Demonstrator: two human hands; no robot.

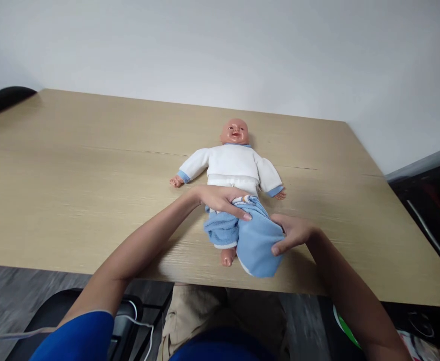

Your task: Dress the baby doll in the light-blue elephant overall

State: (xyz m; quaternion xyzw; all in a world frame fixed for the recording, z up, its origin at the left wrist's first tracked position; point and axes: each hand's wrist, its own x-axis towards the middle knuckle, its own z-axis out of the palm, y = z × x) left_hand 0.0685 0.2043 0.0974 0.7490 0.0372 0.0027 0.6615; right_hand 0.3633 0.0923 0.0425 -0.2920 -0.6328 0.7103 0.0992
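Note:
A baby doll (235,131) lies on its back on the table, head toward the wall and arms spread. It wears a white top (232,163) with blue cuffs and collar. Light blue pants (259,238) are on its legs. One pant leg is bunched up, with a bare foot (227,256) poking out; the other hangs long and hides that foot. My left hand (223,199) lies across the doll's waist, gripping the folded waistband with the thumb on the outside. My right hand (294,231) pinches the outer side of the longer pant leg.
The wooden table (92,200) reaches back to a pale wall (205,55). Its front edge runs just below the doll's feet. A black rounded object (7,98) stands at the far left. Dark furniture with a metal rail (432,238) is at the right. A white cable (150,328) hangs below the table.

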